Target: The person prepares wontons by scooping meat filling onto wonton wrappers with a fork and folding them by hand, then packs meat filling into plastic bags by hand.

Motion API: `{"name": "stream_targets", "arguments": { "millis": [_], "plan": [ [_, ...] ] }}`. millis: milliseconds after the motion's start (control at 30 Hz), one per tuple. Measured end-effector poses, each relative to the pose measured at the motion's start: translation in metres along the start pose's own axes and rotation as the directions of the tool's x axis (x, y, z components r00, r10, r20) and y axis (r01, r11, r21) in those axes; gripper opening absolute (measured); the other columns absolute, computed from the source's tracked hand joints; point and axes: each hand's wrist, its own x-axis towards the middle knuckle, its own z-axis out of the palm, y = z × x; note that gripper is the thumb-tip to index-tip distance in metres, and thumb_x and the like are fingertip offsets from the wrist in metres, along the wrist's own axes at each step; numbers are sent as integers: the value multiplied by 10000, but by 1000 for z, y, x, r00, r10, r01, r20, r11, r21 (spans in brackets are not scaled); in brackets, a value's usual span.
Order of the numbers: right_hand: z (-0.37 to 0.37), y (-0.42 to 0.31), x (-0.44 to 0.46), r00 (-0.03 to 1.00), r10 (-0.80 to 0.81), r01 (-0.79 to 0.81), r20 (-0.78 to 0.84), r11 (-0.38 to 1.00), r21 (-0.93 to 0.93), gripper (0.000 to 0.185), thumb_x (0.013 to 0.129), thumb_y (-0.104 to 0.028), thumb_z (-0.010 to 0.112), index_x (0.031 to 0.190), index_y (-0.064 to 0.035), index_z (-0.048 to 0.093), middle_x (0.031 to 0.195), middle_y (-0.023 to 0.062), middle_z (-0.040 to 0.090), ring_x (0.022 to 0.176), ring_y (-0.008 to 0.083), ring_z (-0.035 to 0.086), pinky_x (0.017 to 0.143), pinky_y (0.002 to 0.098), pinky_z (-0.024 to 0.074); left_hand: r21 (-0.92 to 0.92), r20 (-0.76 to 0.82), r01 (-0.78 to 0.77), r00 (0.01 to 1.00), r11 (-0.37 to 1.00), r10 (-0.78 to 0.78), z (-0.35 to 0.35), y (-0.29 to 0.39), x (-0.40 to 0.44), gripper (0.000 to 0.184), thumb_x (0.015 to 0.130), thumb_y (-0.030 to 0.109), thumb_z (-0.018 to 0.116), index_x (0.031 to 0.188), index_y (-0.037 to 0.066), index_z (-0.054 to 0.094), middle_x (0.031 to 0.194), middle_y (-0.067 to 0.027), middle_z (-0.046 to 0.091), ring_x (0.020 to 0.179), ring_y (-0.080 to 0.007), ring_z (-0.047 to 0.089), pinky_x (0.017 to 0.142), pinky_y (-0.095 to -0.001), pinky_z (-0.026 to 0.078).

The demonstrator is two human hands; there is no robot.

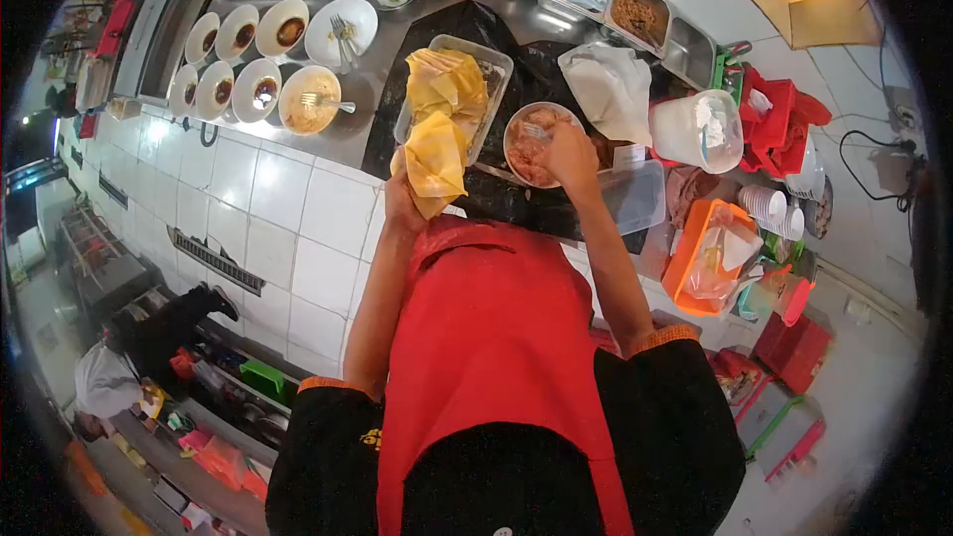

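Observation:
My left hand (400, 203) is closed around a stack of thin yellow dough wrappers (438, 154). Behind it, more folded yellow wrappers (447, 79) lie in a metal tray (496, 74). My right hand (573, 154) reaches over the rim of a round bowl (511, 161) that holds pink minced meat (528, 154). Its fingers are bent together at the meat, and what they grip, if anything, I cannot make out. To the right of this bowl sits a clear plastic lid or container (635, 197).
At the left stand several bowls with dark sauce (290, 32), a plate with forks (341, 32) and a used bowl (303, 109). Metal pans of food (637, 15) line the back. A tub of white powder (695, 134) and an orange basket (695, 256) are right. Another person (149, 347) is lower left.

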Motion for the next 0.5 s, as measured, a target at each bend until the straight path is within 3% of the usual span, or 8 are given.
{"name": "stream_targets", "arguments": {
  "millis": [67, 133, 267, 333, 367, 433, 467, 500],
  "plan": [
    [0, 0, -2, 996, 85, -85, 5, 996, -1, 148, 780, -93, 608, 838, 11, 696, 894, 267, 666, 878, 411, 659, 774, 498, 524, 49, -38, -9, 999, 999, 10, -3, -3, 0, 573, 1026, 482, 300, 1425, 82, 395, 1375, -131, 513, 1212, -329, 542, 981, -513, 474],
    [-2, 2, -6, 987, 52, -56, 153, 998, 18, 153, 763, -113, 649, 856, -12, 717, 886, 260, 670, 889, 399, 655, 762, 494, 524, -55, 18, 8, 1000, 998, -7, -11, -5, 5, 556, 1026, 470, 309, 1426, 94, 396, 1376, -124, 513, 1212, -326, 543, 992, -512, 466],
    [-25, 28, -14, 987, -26, -1, 160, 986, 166, 199, 761, -139, 689, 923, -37, 741, 880, 244, 673, 879, 376, 667, 737, 462, 526, -38, 37, -18, 999, 999, 19, -22, -9, 15, 498, 1035, 392, 320, 1423, 88, 392, 1373, -120, 517, 1231, -321, 533, 1006, -520, 456],
    [-38, 47, -18, 973, -46, -24, 226, 955, 297, 207, 805, -132, 697, 989, -49, 744, 848, 178, 699, 793, 279, 681, 696, 375, 524, 48, -29, 11, 1000, 999, -10, -19, -11, 17, 496, 1029, 409, 353, 1404, 89, 409, 1357, -115, 527, 1214, -310, 546, 988, -513, 471],
    [-42, 57, -20, 974, -42, -27, 224, 954, 299, 207, 805, -132, 697, 989, -49, 744, 848, 178, 699, 793, 279, 681, 696, 375, 524, 52, -28, 14, 1000, 999, -13, -16, -13, 19, 496, 1029, 409, 353, 1404, 89, 409, 1357, -115, 527, 1214, -310, 546, 988, -513, 471],
    [-47, 71, -27, 945, 15, -210, 327, 793, 572, 197, 854, -75, 664, 1036, -48, 734, 810, 108, 696, 721, 149, 625, 665, 279, 488, 153, -69, 67, 996, 986, -57, -5, -17, 20, 516, 1018, 442, 379, 1386, 82, 422, 1327, -117, 548, 1188, -306, 566, 957, -497, 494],
    [-47, 76, -32, 946, 25, -216, 322, 789, 575, 197, 854, -75, 664, 1036, -48, 734, 810, 108, 696, 721, 149, 625, 665, 279, 488, 159, -66, 76, 996, 984, -67, 1, -20, 20, 516, 1018, 442, 379, 1386, 82, 422, 1327, -117, 548, 1188, -306, 566, 957, -497, 494],
    [-57, 72, -36, 971, -68, -103, 229, 745, 658, 201, 867, -36, 638, 1045, -47, 731, 820, 89, 688, 724, 116, 598, 652, 256, 469, 197, -37, 90, 996, 976, -85, 7, -23, 22, 528, 1014, 457, 381, 1382, 80, 422, 1309, -117, 560, 1160, -304, 584, 928, -488, 511]
  ]
}}
